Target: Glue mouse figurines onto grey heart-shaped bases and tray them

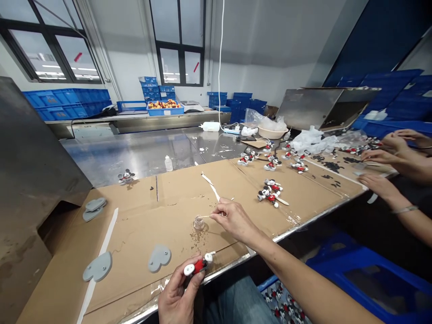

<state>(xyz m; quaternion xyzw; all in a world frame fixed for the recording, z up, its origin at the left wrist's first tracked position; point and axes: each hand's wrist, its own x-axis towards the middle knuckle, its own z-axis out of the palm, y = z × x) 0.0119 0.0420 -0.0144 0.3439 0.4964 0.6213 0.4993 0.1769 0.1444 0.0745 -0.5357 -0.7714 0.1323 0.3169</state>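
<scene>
My left hand (182, 288) is closed around a small red, white and black mouse figurine (199, 266) at the table's front edge. In my right hand (232, 218) a thin pale stick (205, 217) is pinched between thumb and fingers. The stick's tip reaches the mouth of a small clear jar (199, 222), and dark crumbs lie around the jar on the cardboard. A grey heart-shaped piece (159, 258) lies left of the jar, and another grey heart piece (97, 266) is farther left.
Mouse figurines (270, 193) lie to the right, more behind them. Stacked grey pieces (94, 209) and a metal housing (30, 180) stand left. A white bottle (168, 163) is at the back. Another person's hands (381, 184) work at right. A blue stool (364, 270) stands below.
</scene>
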